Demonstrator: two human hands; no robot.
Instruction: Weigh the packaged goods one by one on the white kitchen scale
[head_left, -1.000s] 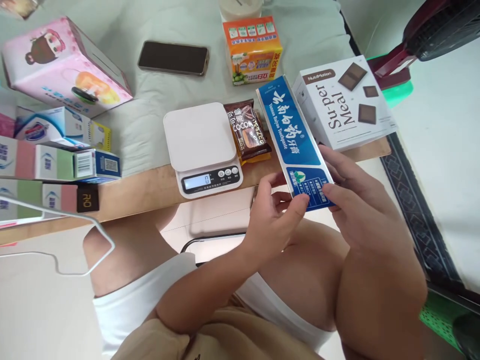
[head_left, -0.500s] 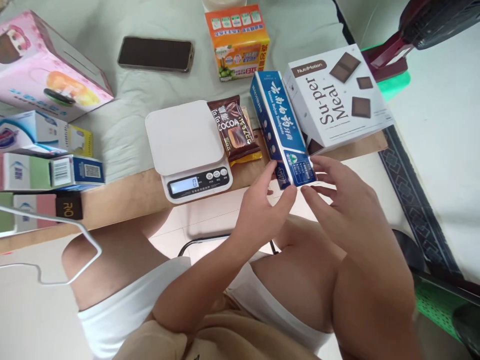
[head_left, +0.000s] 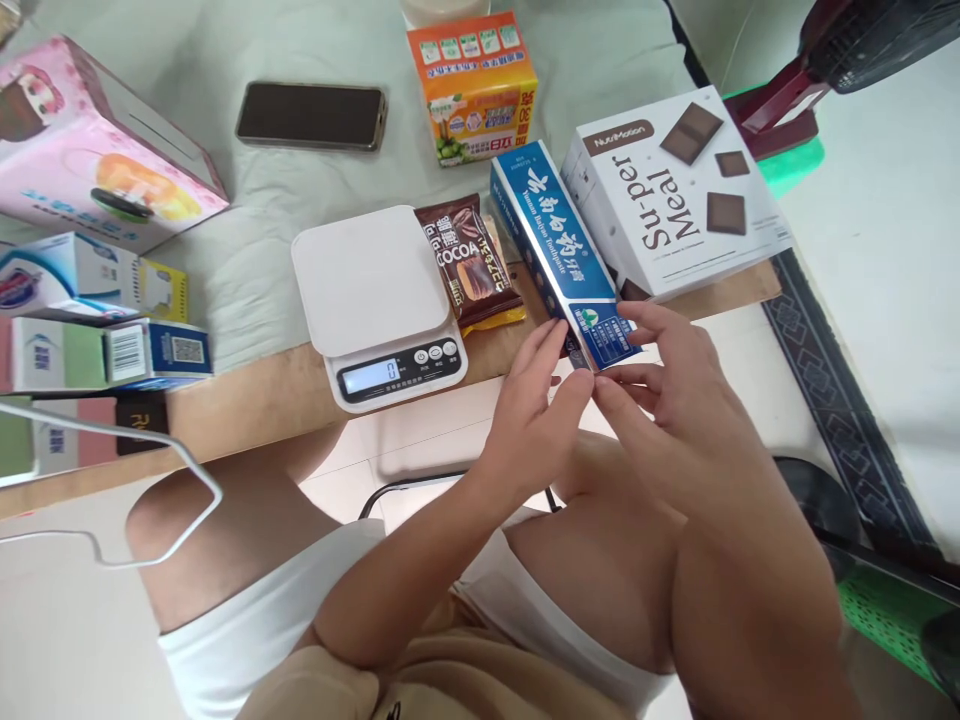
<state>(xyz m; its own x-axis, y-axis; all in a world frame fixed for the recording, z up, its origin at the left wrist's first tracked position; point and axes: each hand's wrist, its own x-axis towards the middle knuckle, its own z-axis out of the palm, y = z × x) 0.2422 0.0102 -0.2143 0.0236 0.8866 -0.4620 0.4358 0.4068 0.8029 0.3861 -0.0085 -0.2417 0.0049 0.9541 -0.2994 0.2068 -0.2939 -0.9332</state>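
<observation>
A blue and white toothpaste box (head_left: 562,250) lies tilted across the table edge, its near end jutting toward me. My left hand (head_left: 544,410) holds that end from the left, fingers along the side and thumb at the front corner. From the right, my right hand (head_left: 660,390) grips the same end, with fingers on the right edge and thumb at the front, close to the left thumb. Left of the box lie a brown cocoa snack packet (head_left: 472,255) and a white kitchen scale (head_left: 375,285), whose lit display reads 0. A white Su-per Meal box (head_left: 675,190) stands on the right.
Behind are an orange box (head_left: 472,90) and a dark phone (head_left: 311,115). A pink box (head_left: 105,150) and several smaller cartons (head_left: 67,350) stand at the left. A white cable (head_left: 202,480) hangs in front of the table edge. A dark red fan (head_left: 817,80) is at the upper right.
The toothpaste box has turned slightly, its far end shifting left and its near end a little right. My right thumb has moved left, closer to the left thumb.
</observation>
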